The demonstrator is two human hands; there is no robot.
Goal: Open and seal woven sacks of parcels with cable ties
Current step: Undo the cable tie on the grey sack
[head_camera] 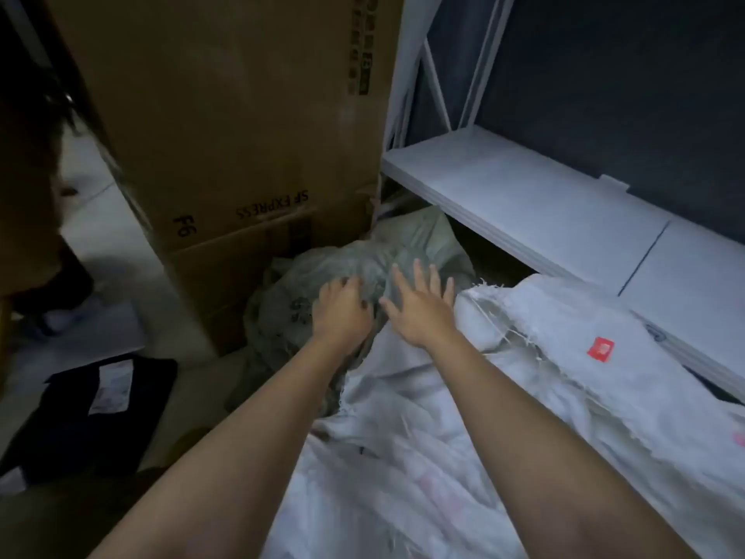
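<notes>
A grey-green woven sack point(346, 264) lies on the floor between a cardboard box and a low shelf. My left hand point(342, 310) has its fingers curled into the sack's bunched cloth. Just to its right, my right hand point(419, 306) is spread flat with fingers apart, over the same sack and holding nothing. A white woven sack point(463, 457) with frayed edges and a red sticker point(600, 349) lies in front, under both forearms. No cable tie is visible.
A tall brown cardboard box point(242, 127) stands behind the sacks. A white metal shelf point(524, 195) runs along the right. A black parcel with a label point(92, 405) lies on the floor at the left. Another person's shoe point(60, 316) shows at far left.
</notes>
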